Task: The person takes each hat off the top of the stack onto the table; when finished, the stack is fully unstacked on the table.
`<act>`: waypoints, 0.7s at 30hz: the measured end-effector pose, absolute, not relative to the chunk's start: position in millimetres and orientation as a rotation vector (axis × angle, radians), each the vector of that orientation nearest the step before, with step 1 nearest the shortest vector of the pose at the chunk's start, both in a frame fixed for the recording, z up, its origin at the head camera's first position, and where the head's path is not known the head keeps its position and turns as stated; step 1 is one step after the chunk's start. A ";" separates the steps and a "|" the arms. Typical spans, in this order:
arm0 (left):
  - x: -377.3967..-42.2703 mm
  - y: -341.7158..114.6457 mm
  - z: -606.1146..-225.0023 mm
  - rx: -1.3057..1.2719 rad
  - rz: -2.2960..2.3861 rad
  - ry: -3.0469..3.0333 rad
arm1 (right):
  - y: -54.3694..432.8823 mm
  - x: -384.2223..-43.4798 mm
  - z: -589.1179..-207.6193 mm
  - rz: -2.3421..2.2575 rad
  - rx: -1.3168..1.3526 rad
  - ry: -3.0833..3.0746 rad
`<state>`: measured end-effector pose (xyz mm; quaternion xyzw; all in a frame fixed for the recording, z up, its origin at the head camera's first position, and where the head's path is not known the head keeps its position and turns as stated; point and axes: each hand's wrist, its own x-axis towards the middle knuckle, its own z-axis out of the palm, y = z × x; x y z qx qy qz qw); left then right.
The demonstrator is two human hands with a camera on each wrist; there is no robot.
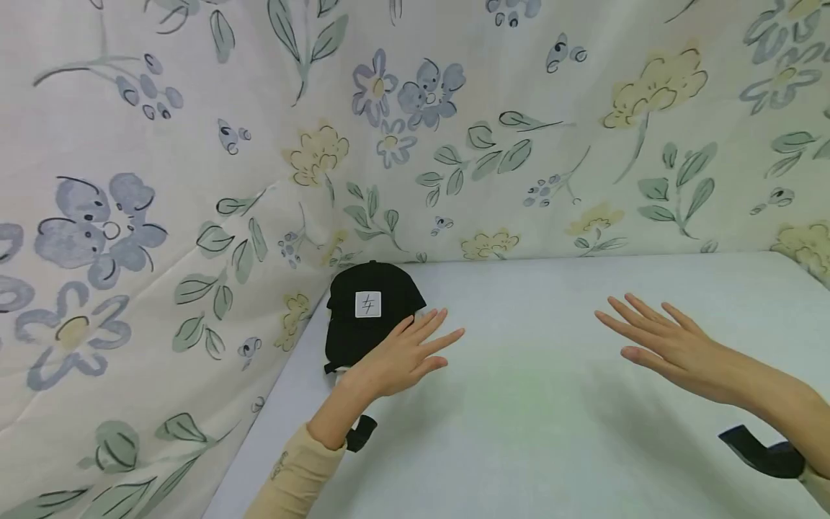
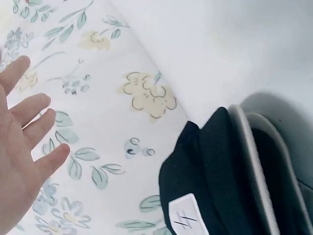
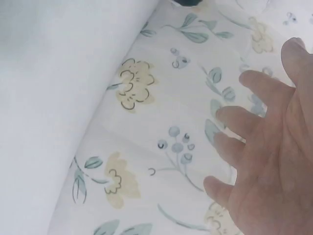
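Observation:
At the left edge of the white table stands a black cap, with a white square label bearing a handwritten mark. In the left wrist view the cap shows at the lower right, with pale curved edges beside it. My left hand is held over the table just in front of the cap, fingers spread and holding nothing; it partly hides the cap in the head view. Over the right side of the table my right hand is raised, its fingers extended and nothing in them.
White table surface lies between and beneath both hands. A flower-printed cloth hangs behind the table and along its left side. Black straps show near both wrists.

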<state>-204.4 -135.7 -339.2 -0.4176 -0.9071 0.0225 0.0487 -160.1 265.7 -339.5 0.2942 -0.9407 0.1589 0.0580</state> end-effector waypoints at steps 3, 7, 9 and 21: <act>-208.0 -144.8 -340.1 -1.225 0.047 -2.745 | 259.8 -169.7 -335.7 0.544 0.900 -2.877; -214.6 -160.6 -344.2 -1.143 -0.119 -2.664 | 250.0 -187.2 -331.7 0.709 0.879 -2.931; -217.0 -168.7 -347.0 -1.062 -0.214 -2.656 | 245.1 -198.1 -332.0 0.744 0.893 -2.936; -226.0 -220.8 -362.0 -0.315 -0.695 -2.704 | 204.6 -273.7 -356.6 1.138 1.065 -2.663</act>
